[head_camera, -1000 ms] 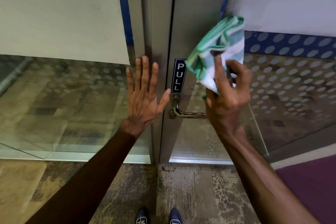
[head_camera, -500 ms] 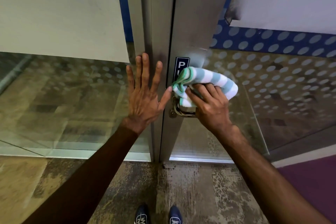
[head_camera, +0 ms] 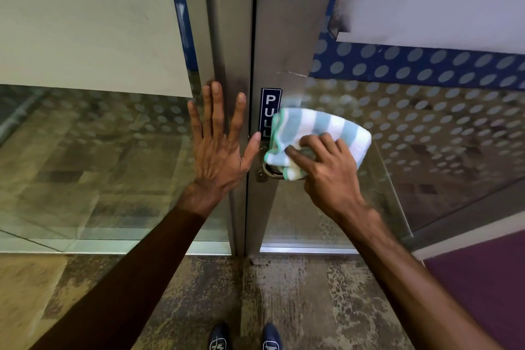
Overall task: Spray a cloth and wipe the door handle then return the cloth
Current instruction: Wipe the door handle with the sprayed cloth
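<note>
A green-and-white striped cloth (head_camera: 321, 129) is draped over the metal door handle (head_camera: 268, 171), and my right hand (head_camera: 326, 172) presses it down, fingers closed over it. Only the handle's left end and its round base show below the cloth; the rest is hidden. My left hand (head_camera: 218, 148) lies flat with fingers spread on the metal door frame (head_camera: 224, 51), just left of the handle, holding nothing. No spray bottle is in view.
A blue PULL sign (head_camera: 270, 102) sits above the handle, half covered by the cloth. The glass door (head_camera: 426, 136) has a dotted film and a blue band. My shoes (head_camera: 244, 337) stand on worn floor; a purple mat (head_camera: 483, 287) lies at right.
My right hand swung the cloth down from high up onto the handle, then slid it a little rightward along it. The left hand stayed on the frame.
</note>
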Tool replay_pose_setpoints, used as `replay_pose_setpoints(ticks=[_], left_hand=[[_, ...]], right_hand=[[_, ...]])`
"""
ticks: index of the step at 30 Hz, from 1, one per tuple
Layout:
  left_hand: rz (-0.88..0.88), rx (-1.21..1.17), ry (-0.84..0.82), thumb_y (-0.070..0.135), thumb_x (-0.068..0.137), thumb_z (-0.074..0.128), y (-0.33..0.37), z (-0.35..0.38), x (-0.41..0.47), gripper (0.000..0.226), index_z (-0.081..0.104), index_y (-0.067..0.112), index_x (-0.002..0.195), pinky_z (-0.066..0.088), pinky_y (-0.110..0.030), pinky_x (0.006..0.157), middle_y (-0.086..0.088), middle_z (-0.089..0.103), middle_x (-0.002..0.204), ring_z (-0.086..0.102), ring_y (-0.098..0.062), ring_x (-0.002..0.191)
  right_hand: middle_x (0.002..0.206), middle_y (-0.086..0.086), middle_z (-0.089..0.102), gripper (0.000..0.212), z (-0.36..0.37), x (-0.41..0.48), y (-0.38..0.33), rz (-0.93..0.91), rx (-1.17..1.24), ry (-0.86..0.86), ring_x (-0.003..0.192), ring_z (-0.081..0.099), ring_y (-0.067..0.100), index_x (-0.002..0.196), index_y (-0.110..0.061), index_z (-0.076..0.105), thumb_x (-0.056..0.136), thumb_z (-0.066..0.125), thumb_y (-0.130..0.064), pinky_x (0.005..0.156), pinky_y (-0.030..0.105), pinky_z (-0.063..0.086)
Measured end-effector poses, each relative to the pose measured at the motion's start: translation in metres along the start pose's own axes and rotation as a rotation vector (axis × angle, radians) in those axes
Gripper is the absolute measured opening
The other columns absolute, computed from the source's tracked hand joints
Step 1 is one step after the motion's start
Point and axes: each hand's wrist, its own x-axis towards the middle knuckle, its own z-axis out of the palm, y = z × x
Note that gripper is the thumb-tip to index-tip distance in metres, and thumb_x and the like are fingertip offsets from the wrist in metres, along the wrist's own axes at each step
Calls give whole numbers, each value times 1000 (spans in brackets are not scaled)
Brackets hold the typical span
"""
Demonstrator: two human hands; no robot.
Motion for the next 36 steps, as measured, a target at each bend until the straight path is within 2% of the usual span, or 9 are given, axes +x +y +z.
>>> replay_pose_setpoints(ticks=[3,6,7,11,14,17,20,30,36], left_hand=[[-4,-5,1,55,106,40,1,-3,2,85,-21,32,160,-6,-57,128,2,-42,164,-27,-22,156],[1,-4,-4,57,106,37,0,-4,5,84,-23,33,160,-9,-54,128,3,-44,163,-30,-20,156],[3,-10,-5,56,106,37,0,-4,6,83,-22,34,160,-9,-54,128,3,-44,163,-29,-20,156],[11,-32,14,53,107,38,1,-2,7,81,-20,33,161,-8,-54,129,3,-42,164,-27,-21,156],[15,-21,14,55,107,38,2,-2,11,82,-21,33,160,-8,-53,129,2,-43,163,-28,-22,156],[25,-16,8,54,107,37,2,-1,14,82,-22,32,160,-8,-53,129,3,-44,163,-30,-22,155],[48,-38,13,52,107,38,-1,0,15,81,-19,31,161,-6,-53,129,3,-41,164,-29,-23,156],[52,-43,18,50,108,35,-3,2,15,78,-20,32,161,-8,-53,129,5,-41,164,-29,-21,156],[41,-22,18,49,108,39,-1,3,15,81,-19,31,161,-4,-56,128,5,-37,166,-29,-22,156]], right_hand=[[112,23,63,65,-31,-15,-2,248,194,322,98,59,35,126,-8,71,64,64,10,74,37,50],[119,20,53,66,-46,-11,1,381,234,504,105,53,35,130,-5,68,66,64,12,86,26,43],[121,16,48,63,-46,-5,2,370,225,530,107,51,34,132,-5,67,70,63,9,88,25,43],[122,8,42,41,-30,27,1,211,96,539,107,48,28,134,-9,66,94,64,-3,80,42,52],[123,8,48,46,-4,47,4,127,-6,550,106,51,27,135,-14,64,92,67,0,80,42,49],[121,16,65,40,12,56,9,77,-58,542,106,54,31,128,-12,70,96,50,1,78,46,53],[114,19,73,40,19,58,8,27,-108,516,101,57,33,122,-11,74,96,46,1,74,46,53],[113,14,73,28,44,28,11,-159,-100,275,90,67,35,122,-11,73,101,54,-6,70,45,51],[112,7,67,30,41,17,12,-202,-87,20,96,60,32,122,-16,70,92,65,-14,73,45,46]])
